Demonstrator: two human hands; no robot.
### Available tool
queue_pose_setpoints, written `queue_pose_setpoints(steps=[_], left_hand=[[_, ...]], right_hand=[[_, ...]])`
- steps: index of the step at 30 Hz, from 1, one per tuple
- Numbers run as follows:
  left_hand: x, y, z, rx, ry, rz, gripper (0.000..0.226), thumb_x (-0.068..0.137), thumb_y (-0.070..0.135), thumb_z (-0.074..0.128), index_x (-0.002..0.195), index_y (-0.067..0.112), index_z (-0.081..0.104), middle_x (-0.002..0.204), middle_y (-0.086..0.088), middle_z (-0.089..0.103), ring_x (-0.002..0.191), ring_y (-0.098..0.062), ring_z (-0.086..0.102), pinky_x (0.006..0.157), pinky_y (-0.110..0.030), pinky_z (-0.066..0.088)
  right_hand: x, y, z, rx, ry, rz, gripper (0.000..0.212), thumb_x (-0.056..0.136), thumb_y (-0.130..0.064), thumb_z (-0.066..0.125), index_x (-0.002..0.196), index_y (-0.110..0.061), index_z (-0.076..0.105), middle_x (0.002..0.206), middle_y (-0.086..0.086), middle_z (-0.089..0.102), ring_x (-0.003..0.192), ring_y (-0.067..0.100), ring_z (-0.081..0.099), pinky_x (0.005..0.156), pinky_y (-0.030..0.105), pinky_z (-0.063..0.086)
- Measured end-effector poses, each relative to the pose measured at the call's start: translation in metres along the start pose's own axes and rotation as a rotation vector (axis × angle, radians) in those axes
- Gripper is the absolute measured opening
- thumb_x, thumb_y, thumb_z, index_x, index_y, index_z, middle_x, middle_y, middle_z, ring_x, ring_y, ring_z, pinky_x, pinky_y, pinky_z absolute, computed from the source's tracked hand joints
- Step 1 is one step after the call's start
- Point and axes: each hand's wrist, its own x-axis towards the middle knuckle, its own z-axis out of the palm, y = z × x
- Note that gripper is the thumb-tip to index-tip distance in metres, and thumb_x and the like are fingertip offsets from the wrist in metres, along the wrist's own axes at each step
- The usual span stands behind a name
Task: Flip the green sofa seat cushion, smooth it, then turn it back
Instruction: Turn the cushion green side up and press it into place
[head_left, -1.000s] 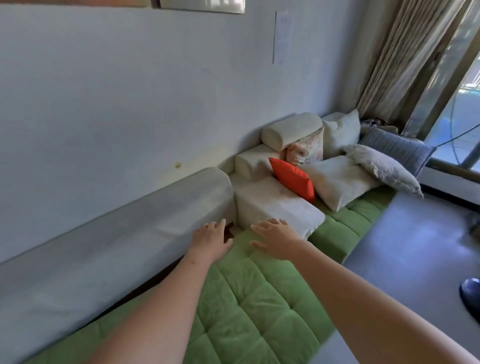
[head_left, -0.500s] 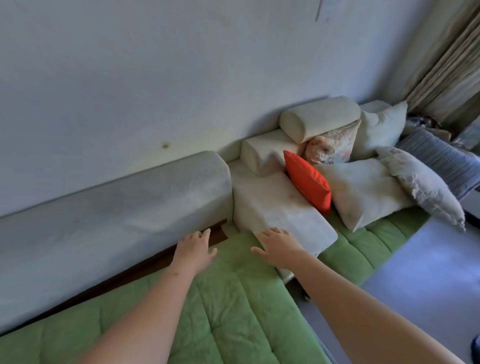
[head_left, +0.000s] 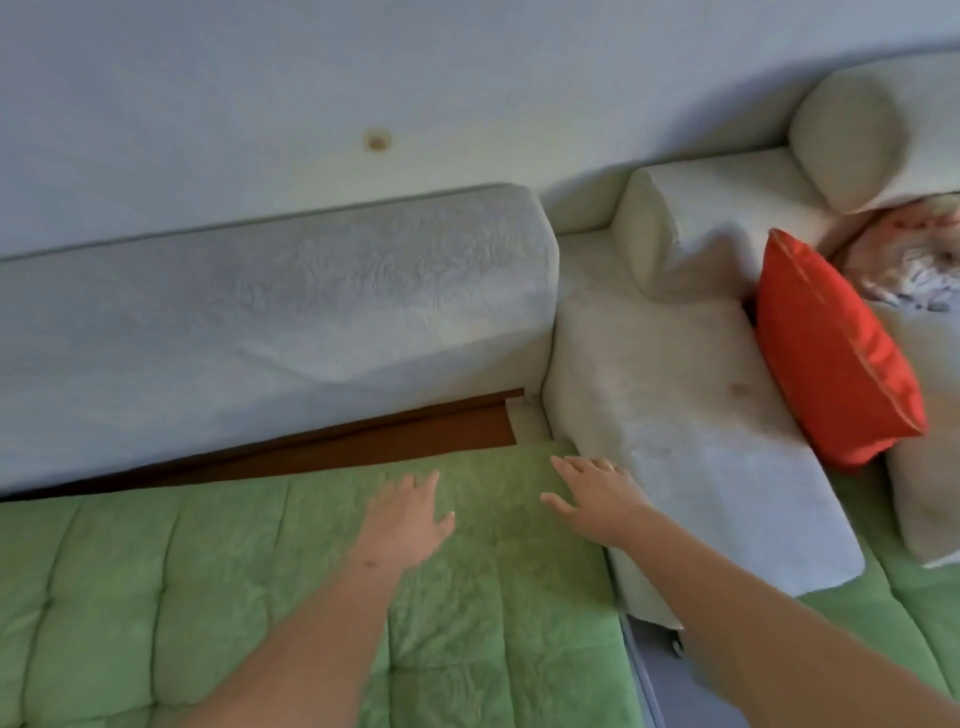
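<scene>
Green seat cushion (head_left: 182, 571) lies flat on the sofa, in front of the grey backrest (head_left: 285, 312). Left hand (head_left: 410, 514) and right hand (head_left: 597, 499): fingers straight, gripping nothing, near its rear edge. Risk: the white block (head_left: 675, 415) against its right end may snag the lift, toppling the red pillow (head_left: 831, 353).

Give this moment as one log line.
green seat cushion: lying flat | left hand: open, above it | right hand: open, above its end
</scene>
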Motion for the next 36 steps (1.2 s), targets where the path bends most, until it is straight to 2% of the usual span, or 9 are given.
queue_pose_setpoints(steps=[4, 8, 12, 15, 19, 22, 26, 31, 36], left_hand=[[0.144, 0.003, 0.042, 0.167, 0.104, 0.041, 0.074, 0.097, 0.061, 0.035, 0.156, 0.019, 0.020, 0.149, -0.011, 0.041, 0.135, -0.033, 0.040, 0.108, -0.047, 0.039], [0.271, 0.010, 0.118, 0.197, 0.149, 0.061, 0.080, 0.096, 0.071, 0.019, 0.153, 0.015, 0.029, 0.152, -0.013, 0.038, 0.139, -0.033, 0.035, 0.114, -0.048, 0.028], [0.320, -0.007, 0.198, 0.048, 0.343, 0.093, 0.067, 0.097, 0.066, 0.021, 0.124, 0.014, 0.053, 0.127, -0.014, 0.058, 0.115, -0.032, 0.054, 0.091, -0.042, 0.038], [0.327, -0.012, 0.183, 0.013, 0.204, 0.119, 0.061, 0.097, 0.067, 0.022, 0.099, 0.019, 0.060, 0.114, -0.015, 0.065, 0.106, -0.034, 0.061, 0.078, -0.039, 0.043], [0.325, -0.021, 0.132, -0.028, 0.320, 0.117, 0.065, 0.099, 0.061, 0.019, 0.093, 0.016, 0.066, 0.102, -0.014, 0.068, 0.099, -0.034, 0.064, 0.078, -0.038, 0.048], [0.335, -0.040, 0.108, -0.065, 0.387, 0.108, 0.062, 0.101, 0.057, 0.021, 0.087, 0.016, 0.065, 0.099, -0.014, 0.069, 0.096, -0.033, 0.065, 0.076, -0.037, 0.047], [0.378, -0.057, 0.105, -0.048, 0.534, 0.003, 0.058, 0.098, 0.047, 0.025, 0.104, 0.008, 0.067, 0.103, -0.019, 0.068, 0.097, -0.036, 0.063, 0.080, -0.040, 0.049], [0.410, -0.055, 0.146, -0.051, 0.783, -0.138, 0.028, 0.083, 0.021, 0.045, 0.094, 0.001, 0.061, 0.094, -0.020, 0.056, 0.089, -0.035, 0.052, 0.074, -0.044, 0.040], [0.430, -0.062, 0.161, -0.043, 0.945, -0.086, 0.022, 0.079, 0.020, 0.048, 0.092, 0.004, 0.056, 0.096, -0.017, 0.051, 0.089, -0.033, 0.046, 0.077, -0.045, 0.036]], right_hand=[[0.137, 0.029, 0.040, -0.118, 0.063, -0.042, 0.068, 0.101, -0.061, 0.026, 0.157, -0.024, 0.019, 0.158, 0.007, 0.033, 0.141, 0.031, 0.036, 0.114, 0.046, 0.033], [0.262, 0.047, 0.115, -0.168, 0.086, 0.055, 0.078, 0.097, -0.069, 0.019, 0.156, -0.018, 0.024, 0.156, 0.013, 0.034, 0.139, 0.034, 0.036, 0.112, 0.046, 0.033], [0.312, 0.047, 0.204, -0.113, 0.384, 0.140, 0.069, 0.098, -0.061, 0.023, 0.128, -0.009, 0.057, 0.124, 0.019, 0.060, 0.109, 0.032, 0.055, 0.090, 0.040, 0.038], [0.315, 0.042, 0.194, 0.041, 0.330, 0.114, 0.059, 0.101, -0.051, 0.025, 0.100, -0.010, 0.067, 0.101, 0.020, 0.066, 0.086, 0.032, 0.057, 0.071, 0.035, 0.041], [0.326, 0.038, 0.137, 0.083, 0.428, 0.113, 0.054, 0.100, -0.046, 0.028, 0.092, -0.013, 0.070, 0.099, 0.017, 0.069, 0.091, 0.034, 0.064, 0.066, 0.032, 0.039], [0.346, 0.021, 0.109, 0.078, 0.494, 0.033, 0.048, 0.100, -0.041, 0.030, 0.074, -0.015, 0.060, 0.090, 0.015, 0.070, 0.079, 0.032, 0.062, 0.064, 0.032, 0.036], [0.398, 0.009, 0.102, 0.098, 0.605, 0.047, 0.048, 0.094, -0.038, 0.031, 0.087, -0.009, 0.069, 0.092, 0.019, 0.069, 0.083, 0.035, 0.061, 0.068, 0.036, 0.036], [0.437, 0.005, 0.156, 0.135, 0.863, 0.193, 0.019, 0.083, -0.020, 0.053, 0.090, -0.005, 0.062, 0.087, 0.019, 0.059, 0.082, 0.034, 0.053, 0.068, 0.041, 0.037], [0.459, 0.002, 0.174, 0.173, 1.012, 0.177, 0.021, 0.077, -0.020, 0.044, 0.088, -0.005, 0.052, 0.089, 0.019, 0.052, 0.082, 0.034, 0.047, 0.072, 0.043, 0.035]])
